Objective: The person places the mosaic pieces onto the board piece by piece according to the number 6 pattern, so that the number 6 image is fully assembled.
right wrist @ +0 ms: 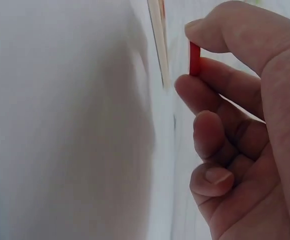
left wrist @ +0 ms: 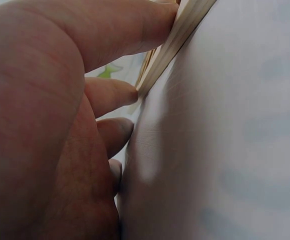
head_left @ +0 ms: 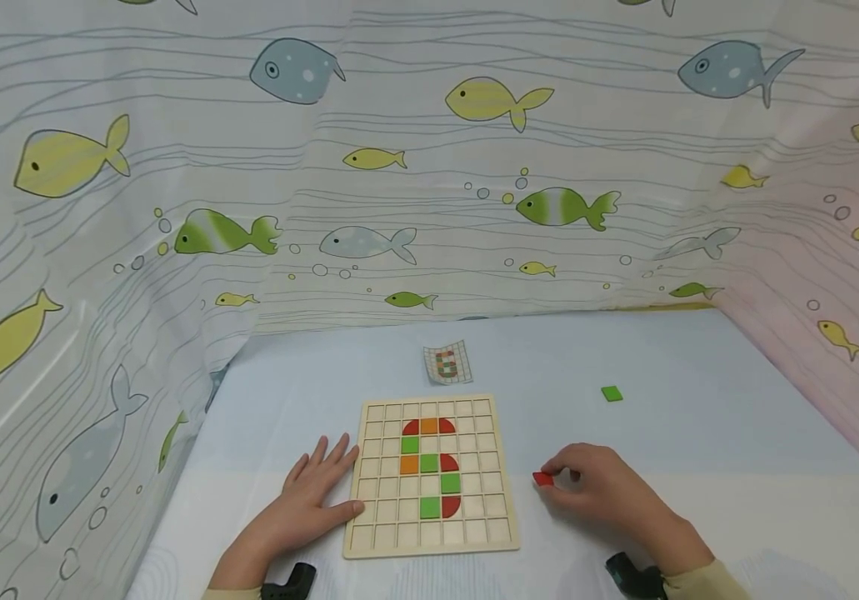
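A wooden grid board lies on the table with red, orange and green tiles set in its cells, forming a curving figure. My left hand rests at the board's left side, fingers spread, thumb and index finger touching its edge; the left wrist view shows this contact with the board's edge. To the right of the board, my right hand pinches a small red tile between thumb and fingers. In the right wrist view the red tile is seen edge-on, with the other fingers curled beneath.
A small paper card with a printed grid pattern lies behind the board. One loose green tile lies on the table at the back right. A fish-patterned curtain surrounds the table at the back and sides.
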{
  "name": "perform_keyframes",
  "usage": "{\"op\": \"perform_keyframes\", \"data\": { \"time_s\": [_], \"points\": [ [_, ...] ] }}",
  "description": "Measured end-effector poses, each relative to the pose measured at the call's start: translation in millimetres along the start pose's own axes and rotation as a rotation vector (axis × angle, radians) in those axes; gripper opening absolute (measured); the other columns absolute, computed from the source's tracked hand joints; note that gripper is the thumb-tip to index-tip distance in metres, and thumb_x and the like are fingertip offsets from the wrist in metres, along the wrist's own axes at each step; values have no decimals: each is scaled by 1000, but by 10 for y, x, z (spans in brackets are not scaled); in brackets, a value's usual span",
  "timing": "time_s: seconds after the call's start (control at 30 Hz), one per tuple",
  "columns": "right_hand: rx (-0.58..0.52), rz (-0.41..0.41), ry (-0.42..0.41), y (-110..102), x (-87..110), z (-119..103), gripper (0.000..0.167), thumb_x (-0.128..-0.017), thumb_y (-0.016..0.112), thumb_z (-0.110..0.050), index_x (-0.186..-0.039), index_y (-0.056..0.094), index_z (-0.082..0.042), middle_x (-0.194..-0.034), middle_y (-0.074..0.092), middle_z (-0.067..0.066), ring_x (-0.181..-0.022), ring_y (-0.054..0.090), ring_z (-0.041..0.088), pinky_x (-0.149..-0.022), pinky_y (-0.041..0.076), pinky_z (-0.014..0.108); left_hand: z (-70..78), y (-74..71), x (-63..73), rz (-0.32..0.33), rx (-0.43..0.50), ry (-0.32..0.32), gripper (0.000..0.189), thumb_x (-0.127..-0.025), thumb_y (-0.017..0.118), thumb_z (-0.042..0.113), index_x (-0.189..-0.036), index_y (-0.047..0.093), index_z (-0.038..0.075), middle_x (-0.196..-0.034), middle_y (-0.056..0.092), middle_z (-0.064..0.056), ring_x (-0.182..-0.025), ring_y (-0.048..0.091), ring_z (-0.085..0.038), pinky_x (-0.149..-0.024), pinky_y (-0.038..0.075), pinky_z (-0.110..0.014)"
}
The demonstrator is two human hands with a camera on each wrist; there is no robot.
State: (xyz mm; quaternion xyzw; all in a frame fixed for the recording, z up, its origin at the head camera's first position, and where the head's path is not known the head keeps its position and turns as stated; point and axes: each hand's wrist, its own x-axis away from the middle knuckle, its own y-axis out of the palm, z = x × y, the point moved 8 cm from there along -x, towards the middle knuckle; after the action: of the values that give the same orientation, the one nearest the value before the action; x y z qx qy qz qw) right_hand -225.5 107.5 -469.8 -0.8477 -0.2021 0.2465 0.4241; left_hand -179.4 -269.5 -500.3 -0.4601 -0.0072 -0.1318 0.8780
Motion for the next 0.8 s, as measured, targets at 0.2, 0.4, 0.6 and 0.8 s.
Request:
{"op": "perform_keyframes", "data": {
  "time_s": [0.2, 0.4, 0.6, 0.8],
  "points": [
    [-4, -30, -21, 129, -90, -215, 12, -83, 79, -20, -92, 76, -25, -86, 63, -23, -75, 54, 1, -66, 49, 23, -13, 3, -2, -1, -2, -2, 83, -89, 65, 55, -155, 36, 13, -163, 18, -9, -149, -2, -36, -114, -4, -58],
    [12, -65, -48, 268, -223, -382, 11, -83, 78, -25, -94, 77, -22, -85, 64, -23, -75, 54, 1, -69, 49, 25, -8, -1, 4, 1, 5, 3, 83, -90, 65, 54, -155, 36, 12, -163, 18, -10, -149, -2, -37, -114, -4, -58],
    [-2, -95, -64, 402, -342, -579, 14, -84, 78, -28, -94, 78, -19, -86, 65, -21, -81, 58, 4, -76, 51, 28, -7, 2, 4, 4, 7, 7, 83, -89, 65, 54, -155, 36, 13, -163, 19, -10, -149, -2, -37, -114, -3, -58],
    [-3, -89, -108, 533, -437, -771, 13, -85, 77, -28, -93, 78, -18, -87, 66, -19, -84, 60, 5, -79, 52, 27, -11, 1, 1, 6, -3, 1, 83, -89, 65, 55, -155, 36, 13, -163, 19, -9, -150, -2, -35, -115, -3, -57]
  ]
}}
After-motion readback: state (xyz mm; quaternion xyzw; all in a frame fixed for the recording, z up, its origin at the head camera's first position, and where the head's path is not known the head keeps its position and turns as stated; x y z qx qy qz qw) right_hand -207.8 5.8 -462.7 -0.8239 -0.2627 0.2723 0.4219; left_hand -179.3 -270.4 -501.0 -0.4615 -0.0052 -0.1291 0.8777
